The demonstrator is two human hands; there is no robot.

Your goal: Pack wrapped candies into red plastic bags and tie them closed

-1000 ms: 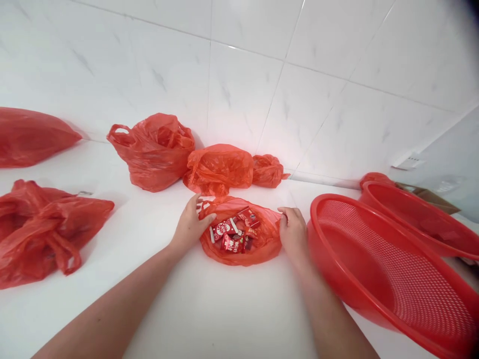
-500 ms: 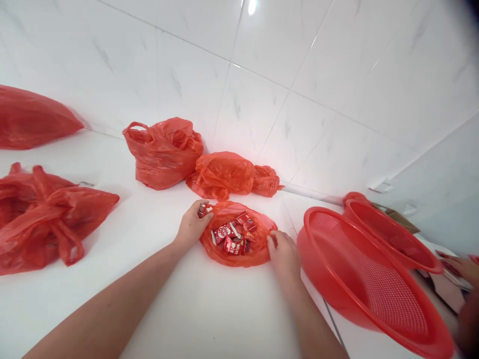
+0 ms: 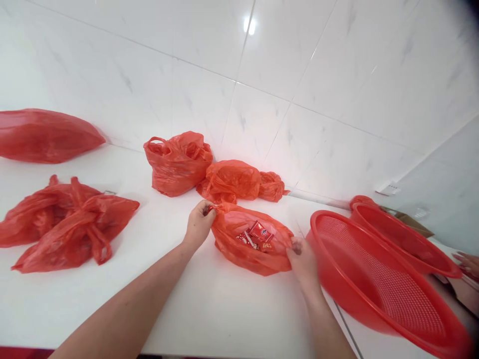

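Observation:
A red plastic bag (image 3: 247, 262) sits on the white table in front of me, its mouth spread wide. Inside lie several small red and white wrapped snack packets (image 3: 260, 232), partly hidden by the near side of the bag. My left hand (image 3: 200, 224) pinches the bag's rim at its far left corner. On the opposite side, my right hand (image 3: 302, 257) grips the rim between thumb and fingers. Both hands are closed on the plastic, and the bag's sides stand raised between them.
Two red plastic baskets (image 3: 337, 259) stand tilted at the right. Filled red bags (image 3: 179, 164) line the tiled wall, and tied red bags (image 3: 75, 219) lie at the left. Another person's hand (image 3: 469, 262) shows at the right edge.
Both hands have pulled the bag's rim up and wider, so its sides stand higher and cover more of the packets. The whole view has shifted slightly.

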